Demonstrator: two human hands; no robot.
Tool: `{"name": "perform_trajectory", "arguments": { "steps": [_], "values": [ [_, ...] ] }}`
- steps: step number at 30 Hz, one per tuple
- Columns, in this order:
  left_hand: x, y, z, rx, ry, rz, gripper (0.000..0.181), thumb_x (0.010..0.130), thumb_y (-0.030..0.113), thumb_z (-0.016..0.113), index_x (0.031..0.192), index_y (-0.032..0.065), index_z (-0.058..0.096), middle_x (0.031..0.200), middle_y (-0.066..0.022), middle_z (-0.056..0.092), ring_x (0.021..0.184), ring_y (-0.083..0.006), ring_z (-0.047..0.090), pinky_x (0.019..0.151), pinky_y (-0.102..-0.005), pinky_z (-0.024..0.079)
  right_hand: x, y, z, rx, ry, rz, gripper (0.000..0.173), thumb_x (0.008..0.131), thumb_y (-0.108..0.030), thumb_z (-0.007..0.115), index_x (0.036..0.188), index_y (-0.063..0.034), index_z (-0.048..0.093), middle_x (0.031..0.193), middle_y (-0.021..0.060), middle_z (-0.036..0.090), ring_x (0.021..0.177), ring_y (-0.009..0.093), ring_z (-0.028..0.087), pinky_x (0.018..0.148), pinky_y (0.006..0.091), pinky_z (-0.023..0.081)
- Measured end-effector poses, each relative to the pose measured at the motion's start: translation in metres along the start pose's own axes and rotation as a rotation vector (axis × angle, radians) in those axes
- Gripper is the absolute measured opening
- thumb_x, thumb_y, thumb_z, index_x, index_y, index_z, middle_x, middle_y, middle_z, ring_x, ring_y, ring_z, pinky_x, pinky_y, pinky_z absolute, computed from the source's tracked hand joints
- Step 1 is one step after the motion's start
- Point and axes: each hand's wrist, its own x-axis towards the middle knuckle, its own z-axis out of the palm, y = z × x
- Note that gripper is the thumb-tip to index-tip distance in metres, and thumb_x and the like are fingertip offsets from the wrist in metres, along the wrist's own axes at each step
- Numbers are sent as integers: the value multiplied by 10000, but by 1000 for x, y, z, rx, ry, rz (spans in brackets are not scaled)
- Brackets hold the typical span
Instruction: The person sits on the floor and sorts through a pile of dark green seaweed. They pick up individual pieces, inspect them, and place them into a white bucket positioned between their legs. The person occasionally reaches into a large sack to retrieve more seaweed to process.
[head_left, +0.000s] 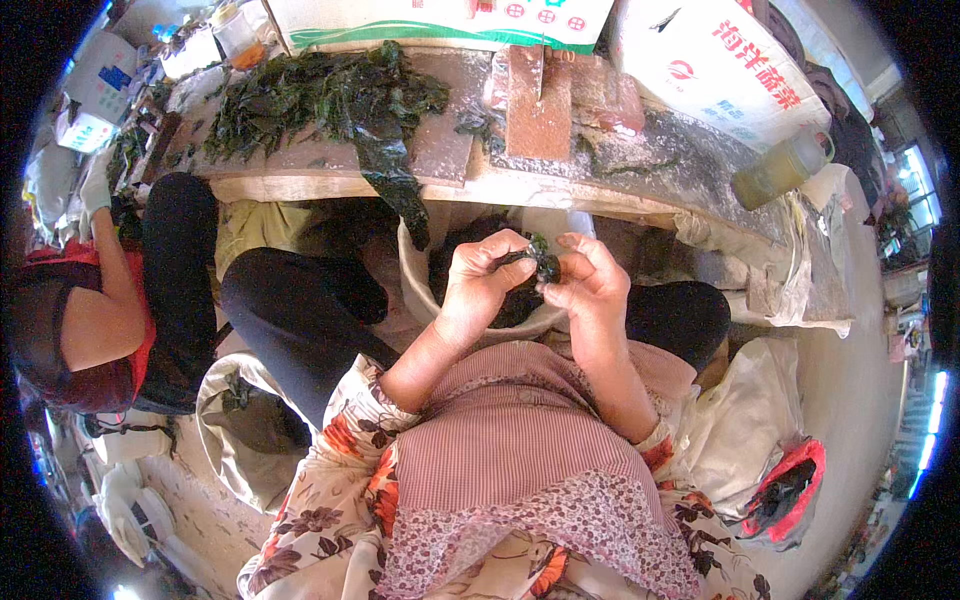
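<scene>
My left hand (484, 281) pinches a dark green strip of seaweed, likely kelp (547, 266), between thumb and fingers. My right hand (596, 285) grips the other side of the same bunched strip, its fingertips close to my left thumb. Both hands are over a pale, round-mouthed container (414, 281) between my knees, with dark material inside, partly hidden by my hands. Beyond it, a heap of wet seaweed (322, 97) lies on the work table (300, 176). One broad frond (390, 176) from the heap hangs over the table's front edge.
A thin blade (541, 71) stands by a brown board (536, 124). Cardboard boxes (450, 26) line the back; a bottle of yellowish liquid (780, 169) is at right. An open sack (255, 442) stands at lower left. A co-worker's gloved hand (96, 184) is at far left.
</scene>
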Motion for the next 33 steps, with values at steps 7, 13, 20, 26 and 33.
{"name": "perform_trajectory", "arguments": {
  "steps": [7,13,20,26,33],
  "values": [
    [-1,-16,-9,-371,-179,-370,221,817,126,634,1002,5,642,964,-23,640,864,-100,567,810,-254,439,2,-2,-5,-840,23,-655,379,631,90,604,976,-66,623,810,83,577,720,223,576,674,309,460],
    [7,-12,-21,-155,-321,-399,254,794,197,677,952,1,637,883,-2,620,816,-86,536,768,-246,428,5,-4,-9,-1169,-137,-705,304,616,67,604,891,-60,633,777,85,531,736,266,528,641,342,419],
    [1,11,-7,574,-244,32,286,655,47,718,883,-29,563,801,-81,591,729,-160,549,680,-285,450,4,1,-15,-1271,-165,-526,278,669,-2,620,920,-119,593,820,60,564,816,279,555,656,387,407],
    [1,-5,-9,570,-222,84,238,666,-29,660,894,-23,592,802,-100,586,765,-203,576,695,-296,451,2,6,-14,-936,-103,-429,331,670,-8,624,979,-113,567,840,95,605,799,318,573,669,412,441],
    [3,-17,-14,100,-392,-28,218,660,-70,652,862,7,622,910,-32,537,871,-149,501,807,-275,405,6,-3,-18,-1135,-151,-490,333,654,54,585,949,-96,551,805,102,589,761,328,570,652,424,444]
  ]
}}
